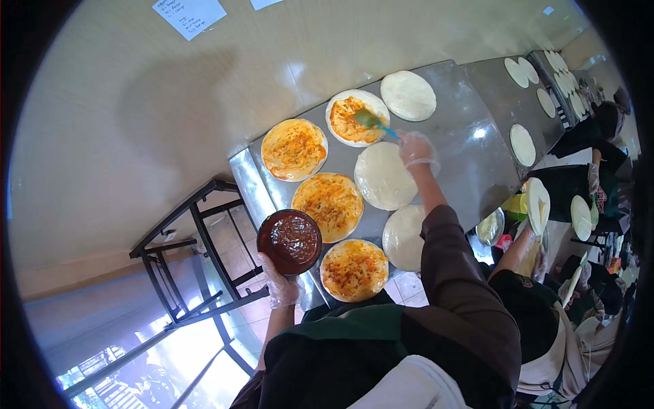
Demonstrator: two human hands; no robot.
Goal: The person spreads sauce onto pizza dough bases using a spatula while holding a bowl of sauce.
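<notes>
Gloved in clear plastic, my left hand point(281, 281) holds a dark bowl of red-brown sauce point(289, 242) near the table's left edge. My right hand point(417, 150), also gloved, grips the blue handle of a spatula point(370, 119). The spatula's head is over a partly sauced dough round point(349, 123) at the back. Three more rounds carry orange-red sauce: one at the back left point(294, 150), one in the middle point(328, 206) and one at the front point(354, 270). Plain rounds lie at the back point(409, 95), beside my right forearm point(385, 176) and partly behind my sleeve point(403, 238).
The metal table point(470, 157) runs along a wall point(272, 68). A black metal frame point(204, 238) stands at the left. On the right, a nearby person's hand holds a dough round point(537, 206); more people and plain rounds point(522, 144) are beyond.
</notes>
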